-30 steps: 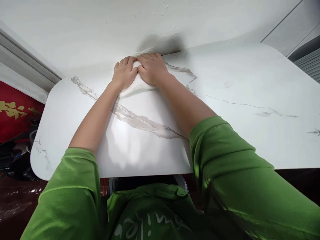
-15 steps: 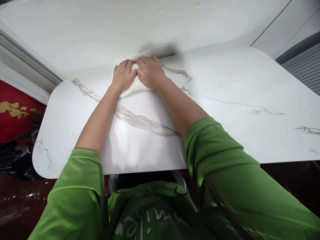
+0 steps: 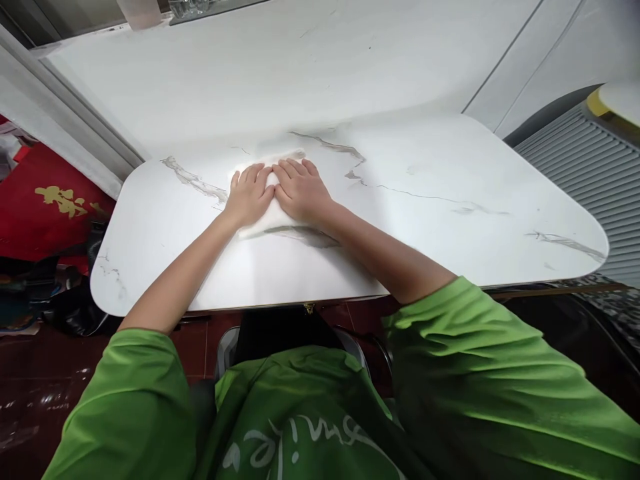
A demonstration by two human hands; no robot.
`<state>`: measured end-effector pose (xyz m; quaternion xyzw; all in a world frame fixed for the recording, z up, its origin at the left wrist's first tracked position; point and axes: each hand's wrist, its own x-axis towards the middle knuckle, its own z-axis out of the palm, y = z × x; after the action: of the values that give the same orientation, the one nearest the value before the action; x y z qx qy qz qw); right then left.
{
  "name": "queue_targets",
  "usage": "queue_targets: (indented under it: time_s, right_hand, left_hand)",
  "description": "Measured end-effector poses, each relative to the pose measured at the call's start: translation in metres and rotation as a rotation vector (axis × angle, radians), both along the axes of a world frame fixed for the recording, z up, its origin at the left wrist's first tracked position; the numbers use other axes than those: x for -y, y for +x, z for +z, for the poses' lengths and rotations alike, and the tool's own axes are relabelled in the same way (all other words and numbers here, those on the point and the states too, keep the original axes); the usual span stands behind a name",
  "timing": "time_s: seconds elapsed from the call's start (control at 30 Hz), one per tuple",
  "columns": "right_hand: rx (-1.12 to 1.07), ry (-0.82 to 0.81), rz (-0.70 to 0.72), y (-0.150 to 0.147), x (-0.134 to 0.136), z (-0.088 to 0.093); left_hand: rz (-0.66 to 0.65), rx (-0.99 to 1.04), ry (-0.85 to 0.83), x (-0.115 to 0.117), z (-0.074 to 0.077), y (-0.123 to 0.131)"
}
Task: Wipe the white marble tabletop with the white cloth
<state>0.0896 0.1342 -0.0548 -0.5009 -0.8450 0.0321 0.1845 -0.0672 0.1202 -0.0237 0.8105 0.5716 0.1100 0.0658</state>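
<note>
A white cloth [image 3: 270, 212] lies flat on the white marble table [image 3: 450, 220], a little short of its far edge. My left hand [image 3: 249, 195] presses on the cloth's left part with fingers stretched flat. My right hand [image 3: 299, 189] presses beside it, fingers also flat and touching the left hand's fingers. Most of the cloth is hidden under both palms. Both arms wear green sleeves.
A white wall [image 3: 280, 73] rises just behind the table. A red panel with gold marks [image 3: 55, 207] and dark items [image 3: 30, 300] sit on the floor at left. A grey ribbed surface [image 3: 590, 173] stands at right. A chair [image 3: 280, 340] is under the table's near edge.
Both hands have slid the cloth back from the wall edge toward me. The fingers have gone from bunched over the cloth to lying flat. The view has pulled back.
</note>
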Motion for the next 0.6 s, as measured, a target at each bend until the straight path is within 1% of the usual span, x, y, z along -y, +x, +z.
queue_targets:
  time_s: [0.17, 0.37, 0.43, 0.5, 0.6]
  right_hand:
    - [-0.016, -0.028, -0.017, -0.006, 0.059, 0.005]
    - [-0.157, -0.032, 0.001, -0.017, 0.129, 0.009]
    - [-0.165, -0.05, 0.018, -0.021, 0.145, 0.012]
    - [-0.162, -0.066, 0.036, -0.024, 0.155, 0.015]
    - [-0.149, -0.08, 0.064, -0.029, 0.161, 0.019]
  left_hand:
    - [-0.021, -0.004, -0.009, 0.054, 0.001, -0.007]
    - [-0.048, -0.035, -0.022, 0.119, 0.007, -0.02]
    - [-0.046, -0.04, -0.023, 0.137, 0.009, -0.024]
    - [-0.032, -0.041, -0.028, 0.15, 0.011, -0.028]
    - [-0.008, -0.036, -0.037, 0.16, 0.013, -0.032]
